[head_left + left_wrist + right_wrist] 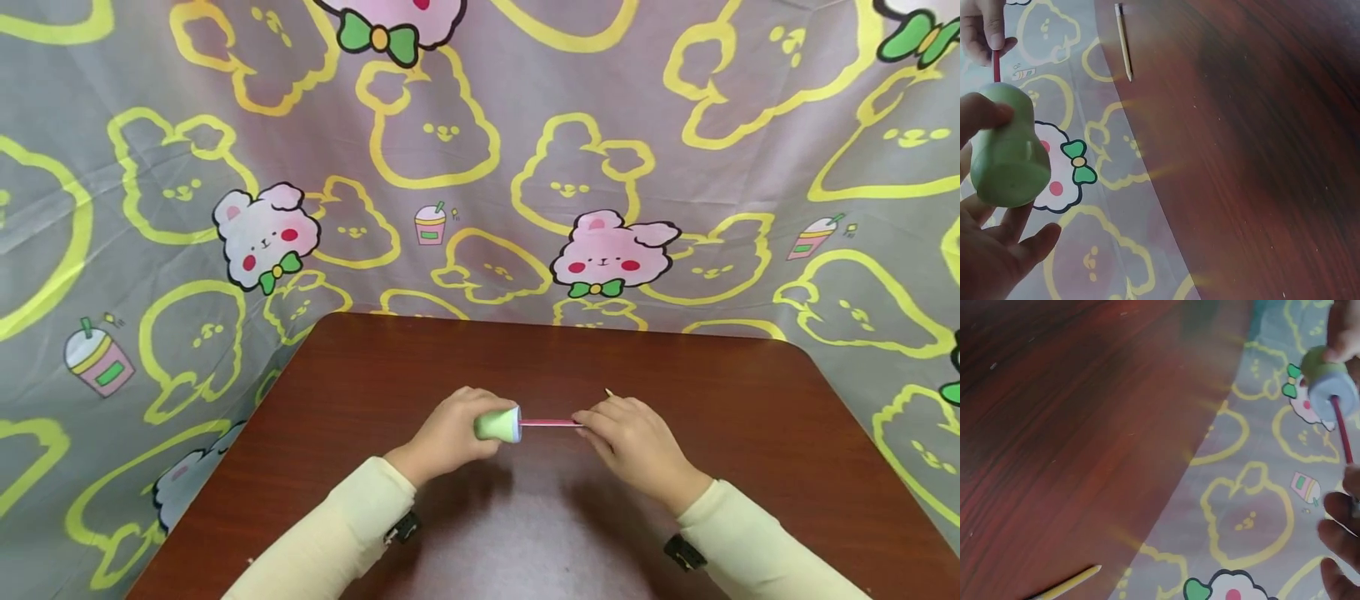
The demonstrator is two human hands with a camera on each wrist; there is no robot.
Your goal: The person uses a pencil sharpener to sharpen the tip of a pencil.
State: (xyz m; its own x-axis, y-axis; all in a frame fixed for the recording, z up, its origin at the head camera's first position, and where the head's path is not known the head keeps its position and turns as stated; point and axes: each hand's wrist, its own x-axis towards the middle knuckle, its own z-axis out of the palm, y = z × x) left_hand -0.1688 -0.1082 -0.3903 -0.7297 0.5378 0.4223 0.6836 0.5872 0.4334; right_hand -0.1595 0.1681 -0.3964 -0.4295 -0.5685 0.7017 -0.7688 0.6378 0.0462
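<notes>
In the head view my left hand [450, 427] grips a green pencil sharpener [495, 425] on its side, its pale end facing right. A red pencil [551, 422] runs from that end to my right hand [636, 442], whose fingers pinch it. The right wrist view shows the red pencil [1342, 431] entering a hole in the middle of the sharpener's pale face [1325, 403]. From the left wrist, the sharpener's rounded, waisted green body [1013, 150] sits between thumb and fingers. The pencil's tip is hidden inside.
A yellow pencil [1124, 47] lies on the brown wooden table [450, 358], beyond my right hand; only its end shows in the head view. A grey cloth [465, 108] printed with cartoon bears hangs behind the table and along its sides.
</notes>
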